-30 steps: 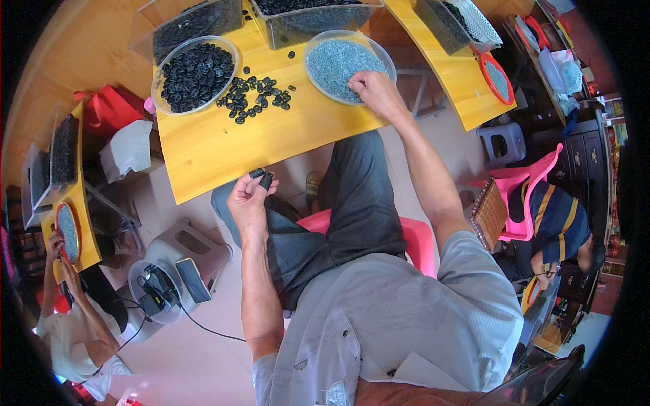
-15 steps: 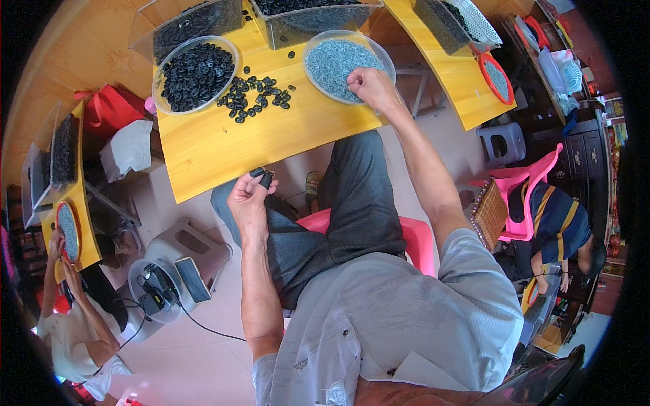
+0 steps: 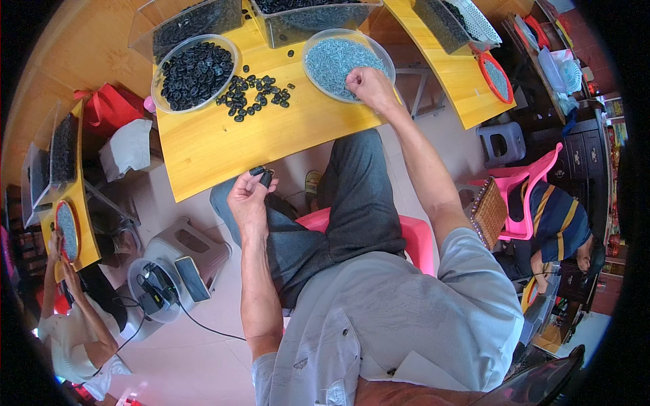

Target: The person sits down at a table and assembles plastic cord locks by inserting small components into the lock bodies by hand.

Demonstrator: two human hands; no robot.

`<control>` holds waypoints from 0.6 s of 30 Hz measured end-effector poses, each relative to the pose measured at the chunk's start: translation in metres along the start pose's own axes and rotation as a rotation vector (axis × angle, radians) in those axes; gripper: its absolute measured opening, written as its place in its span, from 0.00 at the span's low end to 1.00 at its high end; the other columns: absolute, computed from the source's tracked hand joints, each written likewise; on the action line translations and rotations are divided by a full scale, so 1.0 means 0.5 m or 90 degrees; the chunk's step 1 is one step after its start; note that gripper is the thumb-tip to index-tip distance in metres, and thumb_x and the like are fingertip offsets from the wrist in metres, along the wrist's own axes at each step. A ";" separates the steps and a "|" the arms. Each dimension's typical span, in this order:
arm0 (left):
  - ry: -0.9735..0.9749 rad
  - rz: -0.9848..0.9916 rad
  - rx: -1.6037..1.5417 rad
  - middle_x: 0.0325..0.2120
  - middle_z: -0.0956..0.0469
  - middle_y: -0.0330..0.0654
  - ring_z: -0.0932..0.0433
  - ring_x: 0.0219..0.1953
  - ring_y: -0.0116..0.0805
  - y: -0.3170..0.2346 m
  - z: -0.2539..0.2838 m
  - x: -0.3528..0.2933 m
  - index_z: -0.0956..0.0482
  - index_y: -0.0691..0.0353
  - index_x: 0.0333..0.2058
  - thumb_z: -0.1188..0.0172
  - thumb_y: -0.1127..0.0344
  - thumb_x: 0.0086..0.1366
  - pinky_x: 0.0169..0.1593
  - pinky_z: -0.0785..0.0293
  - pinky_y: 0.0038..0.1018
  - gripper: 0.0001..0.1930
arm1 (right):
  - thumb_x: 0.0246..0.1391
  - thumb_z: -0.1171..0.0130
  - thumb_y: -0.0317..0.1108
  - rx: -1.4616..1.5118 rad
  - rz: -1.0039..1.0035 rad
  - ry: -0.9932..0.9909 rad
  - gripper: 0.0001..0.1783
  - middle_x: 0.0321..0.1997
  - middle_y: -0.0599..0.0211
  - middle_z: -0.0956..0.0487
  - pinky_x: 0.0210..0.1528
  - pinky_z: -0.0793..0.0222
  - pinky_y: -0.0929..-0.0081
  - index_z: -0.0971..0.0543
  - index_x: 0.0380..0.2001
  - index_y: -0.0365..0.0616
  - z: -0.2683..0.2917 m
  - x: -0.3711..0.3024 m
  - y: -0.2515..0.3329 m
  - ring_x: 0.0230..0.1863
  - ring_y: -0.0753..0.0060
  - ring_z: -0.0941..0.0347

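My left hand (image 3: 248, 203), over my left thigh by the table's front edge, grips small black oval plastic parts (image 3: 261, 175) at the fingertips. My right hand (image 3: 371, 87) is at the near rim of a round clear tray (image 3: 311, 80) filled with small silvery screws or pins (image 3: 336, 62). Its fingers are pinched together over them; what lies between the fingertips is too small to make out. Left of that tray, loose black oval parts (image 3: 253, 95) lie scattered on the yellow table (image 3: 271, 139). Beside them a round tray (image 3: 156, 88) is heaped with more black oval parts (image 3: 196, 74).
Clear bins (image 3: 318, 30) of black parts line the table's back. Below left, a grey stool (image 3: 193, 243) stands near a clear tub (image 3: 145, 308) with cables and a phone (image 3: 192, 278). Other people sit at left and right, one beside a pink chair (image 3: 525, 196).
My hands have barely moved; the right one stays pinched at the tray of screws. At the right edge, another person's hands have shifted slightly.
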State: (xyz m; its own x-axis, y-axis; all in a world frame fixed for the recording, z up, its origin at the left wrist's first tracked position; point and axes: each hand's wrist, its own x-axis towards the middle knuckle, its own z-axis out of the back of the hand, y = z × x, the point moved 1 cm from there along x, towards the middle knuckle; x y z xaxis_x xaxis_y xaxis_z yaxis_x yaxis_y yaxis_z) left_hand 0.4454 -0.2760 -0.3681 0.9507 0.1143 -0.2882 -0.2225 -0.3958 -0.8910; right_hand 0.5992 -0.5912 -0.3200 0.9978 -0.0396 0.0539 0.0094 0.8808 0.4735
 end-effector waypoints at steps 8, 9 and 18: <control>0.003 0.004 -0.022 0.35 0.19 0.46 0.19 0.34 0.35 0.009 0.003 0.002 0.23 0.69 0.40 0.47 0.82 0.61 0.38 0.21 0.25 0.10 | 0.54 0.42 0.36 0.086 0.011 -0.002 0.12 0.31 0.56 0.19 0.37 0.30 0.68 0.19 0.34 0.38 0.025 -0.024 0.023 0.33 0.63 0.22; 0.001 0.006 -0.023 0.35 0.19 0.46 0.19 0.34 0.35 0.009 0.002 0.002 0.23 0.69 0.40 0.47 0.82 0.61 0.38 0.21 0.25 0.10 | 0.54 0.42 0.36 0.099 0.050 -0.028 0.12 0.32 0.56 0.19 0.37 0.30 0.68 0.19 0.35 0.38 0.028 -0.031 0.033 0.33 0.62 0.22; 0.007 0.005 -0.024 0.36 0.20 0.46 0.19 0.34 0.36 0.011 0.000 0.001 0.23 0.70 0.40 0.49 0.84 0.60 0.39 0.21 0.26 0.11 | 0.49 0.42 0.35 0.066 0.081 -0.073 0.09 0.28 0.58 0.19 0.35 0.28 0.66 0.18 0.30 0.41 0.021 -0.033 0.051 0.31 0.59 0.21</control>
State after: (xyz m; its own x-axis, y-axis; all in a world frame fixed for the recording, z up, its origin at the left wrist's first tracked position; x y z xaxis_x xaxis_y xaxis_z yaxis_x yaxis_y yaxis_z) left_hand 0.4446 -0.2779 -0.3731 0.9514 0.1017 -0.2907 -0.2212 -0.4311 -0.8747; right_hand 0.5820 -0.5731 -0.2995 0.9764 0.0095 0.2160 -0.1283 0.8293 0.5438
